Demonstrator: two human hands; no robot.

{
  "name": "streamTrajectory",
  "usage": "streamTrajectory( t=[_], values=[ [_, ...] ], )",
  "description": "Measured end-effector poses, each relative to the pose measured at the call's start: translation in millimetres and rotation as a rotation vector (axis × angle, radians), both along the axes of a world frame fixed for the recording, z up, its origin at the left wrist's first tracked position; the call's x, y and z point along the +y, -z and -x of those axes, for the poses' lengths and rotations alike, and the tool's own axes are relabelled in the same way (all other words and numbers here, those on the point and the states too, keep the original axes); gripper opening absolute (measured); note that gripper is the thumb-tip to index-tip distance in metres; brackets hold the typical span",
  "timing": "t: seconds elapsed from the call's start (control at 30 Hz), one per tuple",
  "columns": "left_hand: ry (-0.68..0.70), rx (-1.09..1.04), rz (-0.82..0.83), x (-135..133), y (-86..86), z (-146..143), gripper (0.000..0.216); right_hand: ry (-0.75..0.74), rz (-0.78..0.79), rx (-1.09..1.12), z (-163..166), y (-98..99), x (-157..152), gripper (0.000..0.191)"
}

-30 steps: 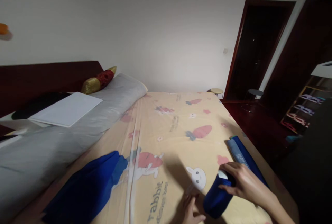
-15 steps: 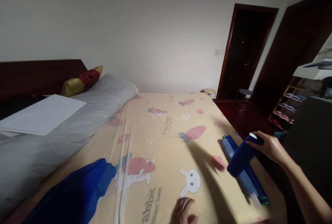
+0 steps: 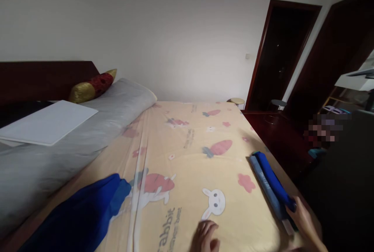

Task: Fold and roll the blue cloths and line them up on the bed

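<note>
My right hand (image 3: 300,214) is closed around the near end of a rolled blue cloth (image 3: 273,178), which lies lengthwise along the bed's right side. Close against it on the left is a lighter blue roll (image 3: 265,182) with pale lettering and a whitish tab at its near end. A darker roll with a green edge is mostly covered beneath them. My left hand (image 3: 208,236) is at the bottom of the view by the printed rabbit head, its fingers loosely bent, the thumb apart and nothing visible in it. A loose blue cloth (image 3: 84,213) lies crumpled at the lower left.
A cream patterned sheet (image 3: 187,166) covers the bed. Across its left side lies a grey bedding roll (image 3: 122,108), bearing a white flat board (image 3: 49,121) and a red-gold cushion (image 3: 95,87). Two stools, including a dark one (image 3: 277,104), stand beyond the bed; a dark surface (image 3: 347,182) borders the right.
My right hand has lowered the blue roll from a tilted position above the others to lie flat along them. The hand has come nearer. My left hand has stayed about where it was.
</note>
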State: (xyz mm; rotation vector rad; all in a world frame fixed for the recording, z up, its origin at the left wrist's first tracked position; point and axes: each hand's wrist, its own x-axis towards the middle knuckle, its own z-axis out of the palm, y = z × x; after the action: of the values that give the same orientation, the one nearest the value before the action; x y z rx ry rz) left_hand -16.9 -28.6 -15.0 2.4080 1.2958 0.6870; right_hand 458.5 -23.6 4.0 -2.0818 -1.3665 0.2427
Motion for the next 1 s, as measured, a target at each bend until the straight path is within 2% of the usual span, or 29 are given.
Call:
streamTrajectory(
  t=[0.03,0.1,0.27,0.5,0.67,0.73,0.83,0.93,1.0],
  values=[
    [0.008,0.003,0.006,0,-0.6,0,0.048,0.048,0.028,0.042,-2,13.2,-7,0.045],
    [0.02,0.007,0.017,0,-1.9,0,0.047,0.114,0.072,0.076,-3,27.2,-16,0.056],
    [0.0,0.002,0.038,-1,-4.0,-3,0.044,0.021,-0.003,-0.085,11,32.4,-19,0.062],
    [-0.004,-0.014,0.035,-2,-5.5,-1,0.046,0.089,0.026,-0.163,24,20.0,-24,0.069],
    [-0.02,-0.071,0.009,-4,-1.5,-6,0.048,0.097,-0.056,-0.191,32,5.1,-27,0.063],
    [-0.063,-0.077,-0.013,-1,-2.8,1,0.044,0.084,-0.113,-0.219,35,0.0,-26,0.061],
    [-0.295,0.027,-0.071,17,-16.6,46,0.032,0.074,-0.208,-0.25,35,-9.1,-26,0.059],
    [-0.616,0.11,-0.091,45,-43.5,136,0.028,0.099,-0.266,-0.24,30,-18.8,-29,0.061],
    [-0.841,0.15,-0.109,56,-61.8,207,0.039,0.116,-0.278,-0.207,25,-22.6,-32,0.062]
  ],
)
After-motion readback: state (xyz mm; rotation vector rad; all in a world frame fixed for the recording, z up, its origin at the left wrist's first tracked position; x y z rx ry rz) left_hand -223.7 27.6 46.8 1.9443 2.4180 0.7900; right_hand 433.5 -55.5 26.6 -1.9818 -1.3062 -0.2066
